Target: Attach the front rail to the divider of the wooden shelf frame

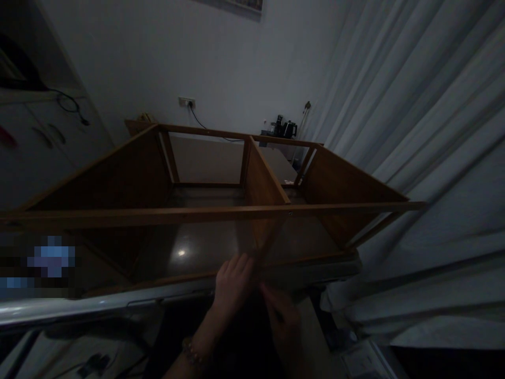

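Note:
A large wooden shelf frame (205, 215) lies in front of me, with a divider panel (265, 173) near its middle. My left hand (233, 284), with a beaded bracelet (191, 353) at the wrist, curls its fingers over the frame's lower front rail, just left of the middle upright. Below and to the right, close to the foot of that upright, my right hand (284, 318) has its fingers drawn together. It is dark and blurred, and what it may hold cannot be made out.
The frame rests on a table with a pale metal edge (79, 308). White curtains (426, 131) hang at the right. A black kettle (290, 129) stands behind the frame, near the wall. A wall socket (186, 101) has a plugged-in cord. White cabinets (47, 142) are at the left.

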Motion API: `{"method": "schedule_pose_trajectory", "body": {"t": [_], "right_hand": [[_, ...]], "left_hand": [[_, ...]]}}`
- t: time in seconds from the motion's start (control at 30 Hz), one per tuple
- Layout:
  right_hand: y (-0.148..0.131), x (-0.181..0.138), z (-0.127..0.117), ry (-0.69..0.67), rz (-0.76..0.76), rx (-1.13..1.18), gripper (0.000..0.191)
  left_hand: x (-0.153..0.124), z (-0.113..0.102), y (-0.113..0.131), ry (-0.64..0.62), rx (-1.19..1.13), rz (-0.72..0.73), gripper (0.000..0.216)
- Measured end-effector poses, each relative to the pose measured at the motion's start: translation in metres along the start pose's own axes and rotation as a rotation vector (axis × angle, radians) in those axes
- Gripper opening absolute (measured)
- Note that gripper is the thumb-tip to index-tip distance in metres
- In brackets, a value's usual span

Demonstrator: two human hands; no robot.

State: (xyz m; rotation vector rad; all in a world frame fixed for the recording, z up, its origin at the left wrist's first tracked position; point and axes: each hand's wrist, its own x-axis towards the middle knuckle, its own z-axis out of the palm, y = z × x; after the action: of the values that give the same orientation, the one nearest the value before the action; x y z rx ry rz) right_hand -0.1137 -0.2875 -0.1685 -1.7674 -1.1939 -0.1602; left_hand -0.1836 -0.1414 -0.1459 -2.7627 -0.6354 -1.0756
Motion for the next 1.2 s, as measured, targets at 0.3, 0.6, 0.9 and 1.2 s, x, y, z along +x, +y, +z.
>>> {"method": "schedule_pose_trajectory", "body": {"t": [0.3, 0.6, 0.9, 1.2], "right_hand": [[0.014, 0.014, -0.02, -0.201, -0.259, -0.147, 0.041], [0.024, 0.013, -0.024, -0.084, -0.169, -0.206, 0.03], [-0.007, -0.004, 0.003, 0.178, 0.074, -0.139, 0.019], [-0.013, -0.022, 0.015, 0.257, 0.37, 0.052, 0.021]], "left_hand": [[-0.002, 0.002, -0.001, -0.011, -0.001, -0.005, 0.017], [-0.002, 0.003, 0.0, 0.002, 0.01, 0.001, 0.018], [-0.003, 0.004, 0.0, 0.007, 0.003, -0.005, 0.017], [-0.003, 0.003, -0.002, 0.003, -0.005, -0.006, 0.017]]}}
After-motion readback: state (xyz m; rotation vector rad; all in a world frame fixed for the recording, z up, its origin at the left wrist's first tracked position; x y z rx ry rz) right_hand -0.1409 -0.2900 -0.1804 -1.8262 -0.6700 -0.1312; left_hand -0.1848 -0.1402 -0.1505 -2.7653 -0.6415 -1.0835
